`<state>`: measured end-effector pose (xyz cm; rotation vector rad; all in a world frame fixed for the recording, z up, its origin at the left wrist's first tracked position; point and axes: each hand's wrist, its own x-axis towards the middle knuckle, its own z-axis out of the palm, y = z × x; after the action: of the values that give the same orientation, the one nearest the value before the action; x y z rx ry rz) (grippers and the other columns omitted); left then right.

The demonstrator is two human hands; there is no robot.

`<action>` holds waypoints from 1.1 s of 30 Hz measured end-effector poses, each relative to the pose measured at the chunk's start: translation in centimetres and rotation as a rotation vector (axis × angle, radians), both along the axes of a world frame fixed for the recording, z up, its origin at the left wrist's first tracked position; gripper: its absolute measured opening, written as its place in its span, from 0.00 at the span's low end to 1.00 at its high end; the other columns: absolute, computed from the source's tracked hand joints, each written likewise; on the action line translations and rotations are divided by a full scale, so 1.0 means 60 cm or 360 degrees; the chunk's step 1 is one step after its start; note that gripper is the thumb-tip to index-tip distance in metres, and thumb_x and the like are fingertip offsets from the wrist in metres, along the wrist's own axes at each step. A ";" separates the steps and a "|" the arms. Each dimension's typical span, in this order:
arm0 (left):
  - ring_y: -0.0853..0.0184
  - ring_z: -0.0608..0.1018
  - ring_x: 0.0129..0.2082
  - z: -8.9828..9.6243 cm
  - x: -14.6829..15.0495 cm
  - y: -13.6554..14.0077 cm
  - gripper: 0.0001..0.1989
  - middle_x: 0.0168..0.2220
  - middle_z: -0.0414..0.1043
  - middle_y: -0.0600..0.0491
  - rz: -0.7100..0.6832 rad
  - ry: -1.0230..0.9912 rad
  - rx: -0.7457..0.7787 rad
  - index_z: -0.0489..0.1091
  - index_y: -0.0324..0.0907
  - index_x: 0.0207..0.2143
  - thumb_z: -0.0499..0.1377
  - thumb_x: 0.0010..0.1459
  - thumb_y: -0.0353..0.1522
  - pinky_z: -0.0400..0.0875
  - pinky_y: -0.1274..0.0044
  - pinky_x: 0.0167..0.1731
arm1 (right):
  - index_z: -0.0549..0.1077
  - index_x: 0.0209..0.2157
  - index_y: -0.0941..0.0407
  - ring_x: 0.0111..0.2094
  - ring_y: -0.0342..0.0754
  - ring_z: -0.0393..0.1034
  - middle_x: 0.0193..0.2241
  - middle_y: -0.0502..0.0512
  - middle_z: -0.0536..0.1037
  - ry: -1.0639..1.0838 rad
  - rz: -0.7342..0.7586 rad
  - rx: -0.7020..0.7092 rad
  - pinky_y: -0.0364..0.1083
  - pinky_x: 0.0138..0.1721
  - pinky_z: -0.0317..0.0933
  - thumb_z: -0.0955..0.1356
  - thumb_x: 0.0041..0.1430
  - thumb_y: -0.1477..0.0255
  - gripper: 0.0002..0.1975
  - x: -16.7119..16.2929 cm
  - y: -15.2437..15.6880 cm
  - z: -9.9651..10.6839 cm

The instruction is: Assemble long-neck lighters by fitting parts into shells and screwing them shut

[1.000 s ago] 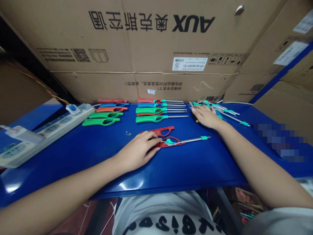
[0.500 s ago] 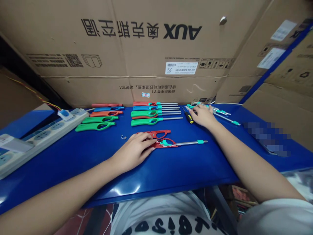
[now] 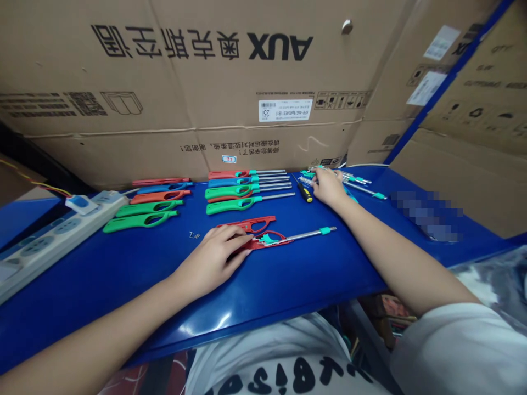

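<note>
My left hand [image 3: 214,255] grips the back end of a red lighter casing half [image 3: 267,244] lying on the table. Inside it sit a teal trigger [image 3: 268,238] and the end of a metal tube [image 3: 307,235], which sticks out to the right with a teal piece near its tip. Just behind lies a second red casing half [image 3: 257,225], partly covered by my fingers. At the back right, my right hand [image 3: 328,186] is in a pile of metal lighter tubes [image 3: 364,189] with teal parts, its fingers bent down and their tips hidden.
Assembled long lighters [image 3: 230,206] lie in a row at the back. Colored casing halves [image 3: 142,220] are stacked to the left, near a power strip [image 3: 57,236]. A yellow-black screwdriver [image 3: 305,193] lies beside my right hand. Small metal pieces [image 3: 194,235] lie near my left hand. Cardboard [image 3: 164,118] walls the back.
The whole view has shifted, so everything appears farther left. My left hand stays on the red casing, and my right hand remains at the pile of tubes with its fingers slightly moved.
</note>
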<state>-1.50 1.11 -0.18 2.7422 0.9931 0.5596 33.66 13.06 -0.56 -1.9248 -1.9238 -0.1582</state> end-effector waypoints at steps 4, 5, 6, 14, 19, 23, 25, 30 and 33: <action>0.55 0.75 0.53 0.002 0.006 -0.007 0.16 0.52 0.73 0.45 0.0069 -0.0102 0.0009 0.73 0.43 0.55 0.56 0.67 0.36 0.70 0.62 0.53 | 0.74 0.49 0.61 0.54 0.65 0.67 0.47 0.68 0.79 0.0066 -0.0037 0.0107 0.64 0.58 0.52 0.65 0.57 0.79 0.18 -0.001 -0.001 0.014; 0.55 0.75 0.52 0.004 0.008 -0.010 0.18 0.52 0.73 0.45 0.0096 -0.0160 -0.0001 0.72 0.43 0.56 0.56 0.67 0.37 0.70 0.63 0.53 | 0.74 0.49 0.62 0.53 0.64 0.68 0.47 0.68 0.79 0.0098 -0.0028 0.0138 0.63 0.57 0.54 0.65 0.58 0.77 0.17 -0.004 -0.004 0.019; 0.56 0.75 0.53 0.006 0.010 -0.014 0.19 0.52 0.73 0.45 0.0125 -0.0238 -0.0023 0.71 0.43 0.57 0.57 0.67 0.37 0.71 0.64 0.53 | 0.74 0.50 0.61 0.52 0.62 0.69 0.47 0.67 0.79 0.0158 0.0013 0.0171 0.61 0.56 0.57 0.65 0.59 0.76 0.17 -0.011 -0.008 0.025; 0.65 0.81 0.43 0.014 0.025 -0.025 0.16 0.44 0.79 0.50 0.0273 -0.0973 -0.0275 0.76 0.43 0.54 0.61 0.65 0.36 0.75 0.76 0.47 | 0.77 0.43 0.55 0.44 0.50 0.74 0.42 0.57 0.80 0.0884 0.1270 0.0300 0.52 0.49 0.66 0.69 0.62 0.73 0.08 -0.154 -0.140 0.051; 0.67 0.82 0.38 0.014 0.027 -0.025 0.07 0.37 0.81 0.52 0.0284 -0.1200 -0.0442 0.82 0.43 0.35 0.62 0.63 0.33 0.76 0.77 0.44 | 0.75 0.46 0.57 0.42 0.51 0.72 0.40 0.58 0.80 0.0722 0.1553 0.0181 0.53 0.46 0.63 0.69 0.63 0.76 0.10 -0.202 -0.198 0.032; 0.65 0.82 0.34 0.006 0.032 -0.025 0.08 0.37 0.81 0.51 0.0343 -0.1309 -0.0745 0.78 0.41 0.39 0.67 0.57 0.34 0.78 0.76 0.36 | 0.76 0.47 0.56 0.41 0.50 0.71 0.39 0.57 0.80 0.0603 0.1541 0.0219 0.52 0.45 0.61 0.70 0.63 0.75 0.10 -0.200 -0.192 0.021; 0.65 0.82 0.33 0.002 0.033 -0.023 0.11 0.36 0.81 0.51 0.0360 -0.1357 -0.0873 0.77 0.40 0.40 0.68 0.57 0.36 0.78 0.76 0.35 | 0.77 0.45 0.56 0.41 0.50 0.71 0.39 0.56 0.80 0.0514 0.1556 0.0165 0.52 0.45 0.59 0.70 0.64 0.74 0.09 -0.198 -0.189 0.020; 0.65 0.81 0.35 0.003 0.030 -0.019 0.09 0.36 0.80 0.50 0.0436 -0.1331 -0.0775 0.77 0.40 0.35 0.69 0.55 0.36 0.77 0.77 0.35 | 0.77 0.46 0.56 0.43 0.50 0.71 0.40 0.56 0.79 0.0421 0.1557 -0.0094 0.50 0.46 0.61 0.70 0.64 0.70 0.10 -0.193 -0.190 0.028; 0.66 0.81 0.36 0.009 0.028 -0.016 0.08 0.36 0.80 0.51 0.0427 -0.1378 -0.0780 0.76 0.40 0.34 0.69 0.55 0.35 0.77 0.76 0.39 | 0.76 0.47 0.56 0.44 0.50 0.71 0.44 0.57 0.76 0.0375 0.1480 -0.0297 0.47 0.44 0.64 0.71 0.61 0.71 0.12 -0.182 -0.189 0.036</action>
<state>0.16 0.16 0.38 1.6667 1.0512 1.2048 22.71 1.74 1.58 -0.9012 -2.4844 0.5025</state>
